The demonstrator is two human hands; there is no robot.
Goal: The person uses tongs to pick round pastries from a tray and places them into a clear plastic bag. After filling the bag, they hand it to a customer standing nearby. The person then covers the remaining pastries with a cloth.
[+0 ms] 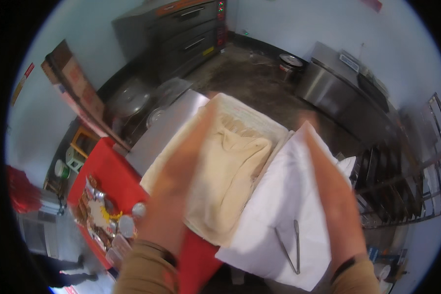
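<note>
A container lined with cream cloth (279, 128) stands in front of me, with a crumpled, folded cream-coloured cloth-like mass (235, 171) inside. Over its right side spreads a white cloth (274, 196), and metal tongs (297, 250) lie on the near part of it. My left arm crosses the container, and my left hand (212, 99) is at its far left corner, with fingers smeared by motion. At the far corner of the white cloth is my right hand (307, 120), blurred; the cloth rises to a point there, pinched in it.
On the left, a red-covered table (117, 159) carries jars, plastic boxes and food. A steel surface (164, 127) adjoins it. Beyond stand a deck oven (186, 36), lidded pots (130, 100) and a steel chest (333, 83). A metal rack (392, 181) is at the right.
</note>
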